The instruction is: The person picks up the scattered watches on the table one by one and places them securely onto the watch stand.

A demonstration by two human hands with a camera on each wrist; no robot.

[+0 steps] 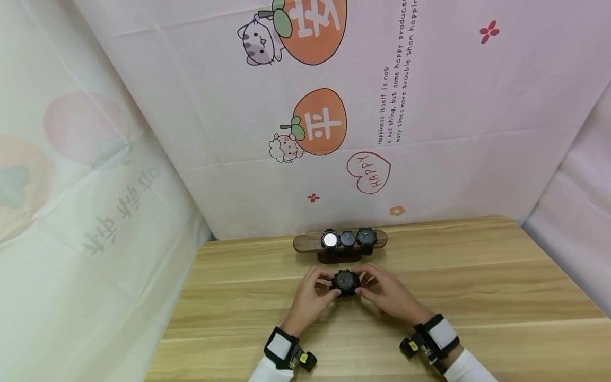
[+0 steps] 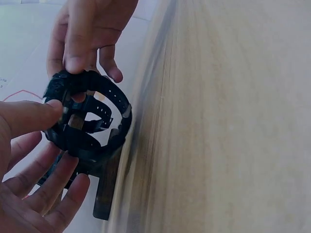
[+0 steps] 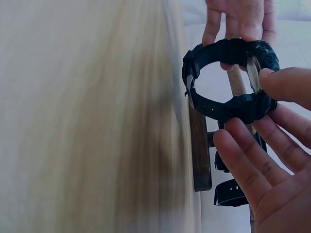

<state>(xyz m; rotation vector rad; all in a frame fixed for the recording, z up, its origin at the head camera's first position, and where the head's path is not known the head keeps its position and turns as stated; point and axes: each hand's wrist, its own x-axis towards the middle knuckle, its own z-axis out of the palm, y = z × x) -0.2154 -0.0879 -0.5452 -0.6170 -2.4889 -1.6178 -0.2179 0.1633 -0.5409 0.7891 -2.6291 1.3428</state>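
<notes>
A black wristwatch [image 1: 346, 281] with a round dark dial is held between both hands, in front of a wooden watch stand [image 1: 307, 243]. My left hand [image 1: 310, 298] pinches its left side with thumb and fingers; my right hand [image 1: 389, 293] pinches the right side. In the left wrist view the watch's strap [image 2: 125, 109] forms a closed loop, its lower part near the table. The right wrist view shows the same loop from the other side, with a metal buckle [image 3: 190, 92] and the right thumb against the watch case [image 3: 253, 73].
Three more watches sit on the stand's bar: one with a bright white dial [image 1: 330, 240], a smaller dark one [image 1: 348, 239] and a larger black one [image 1: 366, 237]. The stand's base [image 1: 339, 257] rests near the back edge of the wood-grain table [image 1: 229, 297]. A printed cloth [image 1: 248, 201] hangs behind.
</notes>
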